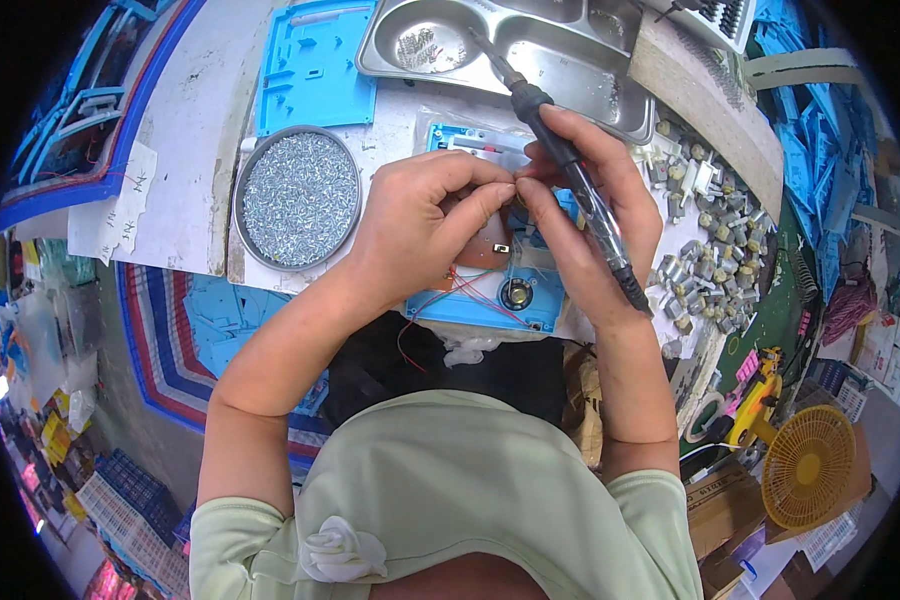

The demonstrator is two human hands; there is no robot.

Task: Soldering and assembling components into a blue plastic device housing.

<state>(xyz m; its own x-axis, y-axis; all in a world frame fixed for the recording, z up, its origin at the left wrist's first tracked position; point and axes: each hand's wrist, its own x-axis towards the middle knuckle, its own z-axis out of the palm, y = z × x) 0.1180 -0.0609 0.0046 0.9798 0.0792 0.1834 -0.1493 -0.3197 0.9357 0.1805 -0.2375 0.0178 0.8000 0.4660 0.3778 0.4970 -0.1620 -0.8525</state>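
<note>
Hands meet over blue casing (480, 305): left hand (415, 225) pinching circuit board (485, 240), right hand (585, 215) clamping soldering iron (560, 150).

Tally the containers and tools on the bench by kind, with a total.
Round tin of screws: 1
Metal compartment tray: 1
Soldering iron, in the right hand: 1
Blue housing under the left hand: 1
Total: 4

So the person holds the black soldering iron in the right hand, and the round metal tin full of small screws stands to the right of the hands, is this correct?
Not quite. The head view shows the round metal tin of small silver screws standing to the left of the hands, beside the left hand. The rest holds: the right hand holds the black soldering iron.
</note>
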